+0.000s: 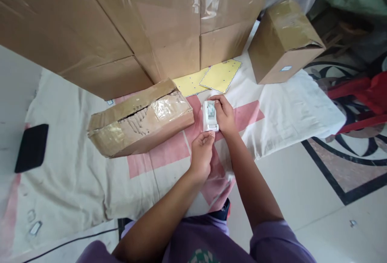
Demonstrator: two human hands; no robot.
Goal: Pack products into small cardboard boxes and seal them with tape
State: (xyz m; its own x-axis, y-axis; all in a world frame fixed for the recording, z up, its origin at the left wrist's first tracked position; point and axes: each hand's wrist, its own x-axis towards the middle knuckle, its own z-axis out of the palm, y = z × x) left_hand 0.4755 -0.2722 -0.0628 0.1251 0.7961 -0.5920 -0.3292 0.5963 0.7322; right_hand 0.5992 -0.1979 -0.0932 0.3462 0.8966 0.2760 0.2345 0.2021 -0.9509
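A small white device [211, 116], like a handheld label printer, has a window in its top with something pale green behind it. My right hand [225, 114] wraps round its right side and holds it just above the cloth. At its near end my left hand [202, 153] is closed, thumb and fingertips pinched together against the edge. What those fingertips grip is too small to make out. To the left of both hands lies a taped cardboard box [142, 120]. Beyond the device, two overlapping yellow sheets [222, 76] with wavy edges rest on the cloth.
Large stacked cartons [169, 25] form a wall along the back. Another cardboard box [281, 45] with a small label stands at the right rear. A black flat object [32, 148] lies at far left on the cream and pink cloth [81, 186]. A red chair [359, 101] is at right.
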